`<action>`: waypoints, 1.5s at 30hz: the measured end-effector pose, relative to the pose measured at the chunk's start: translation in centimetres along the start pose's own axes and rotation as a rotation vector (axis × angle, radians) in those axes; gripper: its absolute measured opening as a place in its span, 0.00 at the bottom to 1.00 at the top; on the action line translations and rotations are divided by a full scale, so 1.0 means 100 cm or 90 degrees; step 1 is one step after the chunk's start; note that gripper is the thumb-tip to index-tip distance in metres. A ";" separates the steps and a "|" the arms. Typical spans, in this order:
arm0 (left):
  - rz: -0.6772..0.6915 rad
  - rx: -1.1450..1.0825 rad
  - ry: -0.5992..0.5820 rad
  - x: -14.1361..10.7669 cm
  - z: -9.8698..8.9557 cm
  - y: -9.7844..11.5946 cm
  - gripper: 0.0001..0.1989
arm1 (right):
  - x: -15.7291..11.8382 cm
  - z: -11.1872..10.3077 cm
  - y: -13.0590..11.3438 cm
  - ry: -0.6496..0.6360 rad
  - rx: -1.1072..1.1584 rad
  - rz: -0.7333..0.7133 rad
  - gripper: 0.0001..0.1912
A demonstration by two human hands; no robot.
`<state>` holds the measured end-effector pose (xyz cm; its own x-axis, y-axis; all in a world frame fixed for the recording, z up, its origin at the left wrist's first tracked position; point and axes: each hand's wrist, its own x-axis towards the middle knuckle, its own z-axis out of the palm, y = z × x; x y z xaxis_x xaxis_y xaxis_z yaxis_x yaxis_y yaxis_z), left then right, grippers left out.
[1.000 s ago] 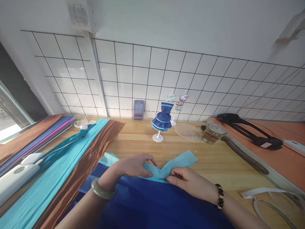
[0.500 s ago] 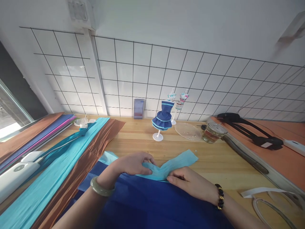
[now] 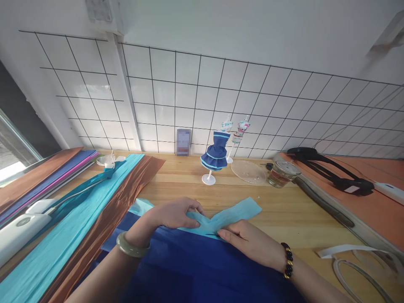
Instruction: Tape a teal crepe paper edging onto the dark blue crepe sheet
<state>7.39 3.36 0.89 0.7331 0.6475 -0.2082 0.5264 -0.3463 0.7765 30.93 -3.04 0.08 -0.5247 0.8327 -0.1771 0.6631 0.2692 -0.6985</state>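
A light blue strip of crepe paper (image 3: 235, 211) lies along the top edge of a large dark blue sheet (image 3: 189, 261) and bends upward at its right end. My left hand (image 3: 179, 213), with a pale bangle at the wrist, is closed on the strip near its middle, thumb in front and fingers behind. Just right of it, my right hand (image 3: 249, 240) pinches the strip's lower edge where it meets the dark sheet. A dark beaded bracelet is on that wrist. The right fingertips are partly hidden under the strip.
A small stand with a blue paper dress (image 3: 215, 151) is ahead, two patterned mini mannequins behind it. Around it are a phone (image 3: 183, 142), a clear disc (image 3: 248, 172) and a glass jar (image 3: 283, 173). Long crepe sheets (image 3: 72, 219) and a white glue gun (image 3: 23, 227) lie left.
My right hand has shifted slightly left and up along the strip's edge. My left hand keeps its hold, and the whole view has moved a little.
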 end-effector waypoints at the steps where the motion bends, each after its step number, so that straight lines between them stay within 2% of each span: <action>1: 0.001 0.000 0.001 0.000 0.000 0.000 0.18 | 0.000 0.000 0.000 0.000 -0.001 0.000 0.23; 14: 0.025 0.022 0.015 0.002 0.000 -0.005 0.17 | 0.001 0.008 0.007 0.016 -0.008 0.011 0.24; 33: 0.025 0.050 0.016 -0.001 -0.002 -0.002 0.17 | -0.001 0.011 0.004 0.045 0.009 -0.006 0.23; 45: 0.036 0.022 0.000 -0.003 -0.004 0.001 0.17 | 0.003 0.012 0.010 0.001 0.059 0.006 0.24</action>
<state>7.04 3.39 1.25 0.7624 0.6260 -0.1642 0.4982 -0.4057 0.7663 30.78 -3.11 -1.55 -0.5178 0.8357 -0.1830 0.6152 0.2152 -0.7584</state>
